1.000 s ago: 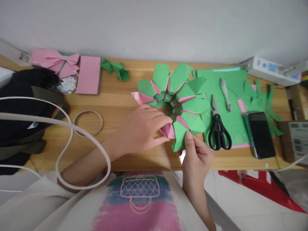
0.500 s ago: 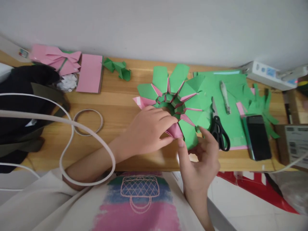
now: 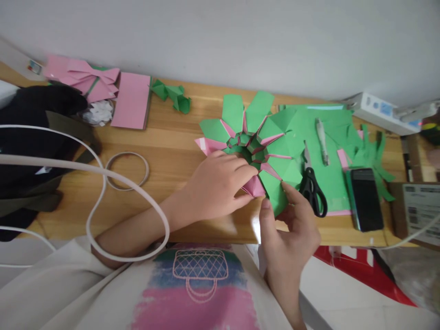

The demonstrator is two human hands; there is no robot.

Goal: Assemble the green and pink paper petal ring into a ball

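Observation:
A ring of folded green and pink paper (image 3: 275, 145), shaped like a flower with an open centre, lies on the wooden desk. My left hand (image 3: 220, 185) reaches over its lower left part, its fingers closed on a pink fold at the near side. My right hand (image 3: 292, 229) grips the edge of a green petal at the lower right between thumb and forefinger. Black-handled scissors (image 3: 312, 190) lie just right of the paper ring, beside a pale cutter (image 3: 322, 141) on green sheets (image 3: 338, 185).
A black phone (image 3: 366, 199), a white power strip (image 3: 381, 112) and a cardboard box (image 3: 421, 208) are at the right. Pink paper (image 3: 131, 101), a green folded piece (image 3: 173, 95), a tape ring (image 3: 146, 170), a black bag (image 3: 37, 137) and a white cable (image 3: 130, 178) are left.
My right thumb has moved off the pink fold's tip to the green petal's edge, and the hand has shifted slightly right. My left hand keeps its hold. The view has shifted slightly.

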